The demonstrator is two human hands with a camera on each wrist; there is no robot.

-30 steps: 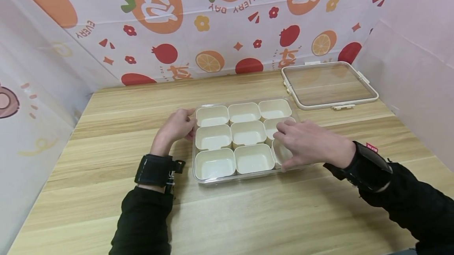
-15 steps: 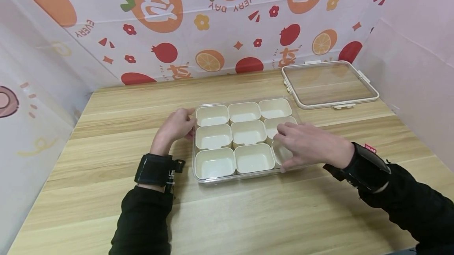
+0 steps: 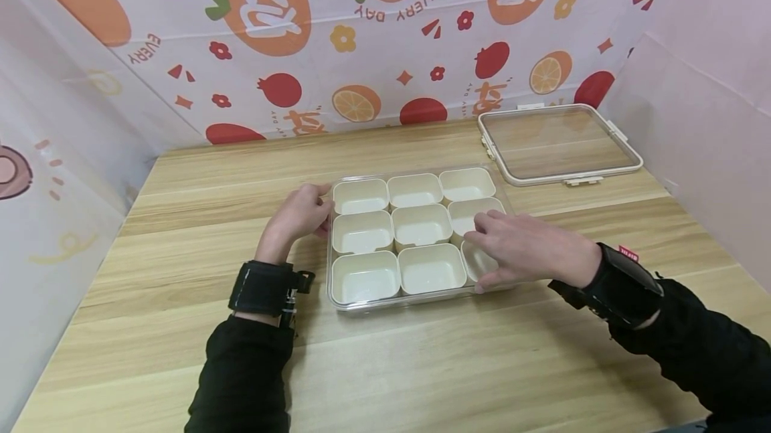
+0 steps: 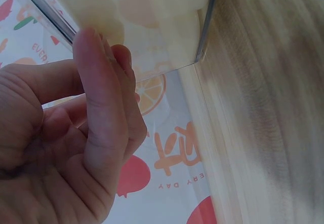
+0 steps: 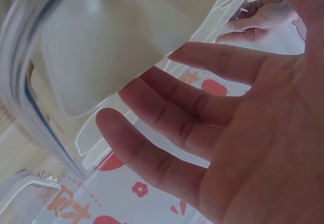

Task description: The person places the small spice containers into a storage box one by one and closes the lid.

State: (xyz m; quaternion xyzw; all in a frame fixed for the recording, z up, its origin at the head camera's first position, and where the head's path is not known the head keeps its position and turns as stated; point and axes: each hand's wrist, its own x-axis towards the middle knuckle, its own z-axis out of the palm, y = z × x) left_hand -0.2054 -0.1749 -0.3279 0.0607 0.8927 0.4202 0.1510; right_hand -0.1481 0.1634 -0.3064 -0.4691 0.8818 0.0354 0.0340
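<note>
A clear plastic box [image 3: 391,304] holds several cream-coloured cups [image 3: 365,279] in rows of three. Beside its left wall, my left hand [image 3: 300,213] touches the box near the far corner; up close, the left wrist view has its fingertips at the rim of the clear wall [image 4: 200,46]. My right hand [image 3: 527,249] spans the front right cup [image 3: 476,262], thumb toward the front corner and fingers at the opposite rim, holding it between them. In the right wrist view the fingertips line the edge of that cup [image 5: 116,46]. Its right part is hidden under the hand in the head view.
A clear lid [image 3: 560,145] with a cream frame and side clips lies flat behind the box at the right. The wooden table [image 3: 241,172] ends at a fruit-printed cloth [image 3: 385,51] at the back. Pale sheets hang on both sides.
My right hand has shifted very slightly, its fingers drawing a little right over the front right cup. The left hand, box and lid stay where they were.
</note>
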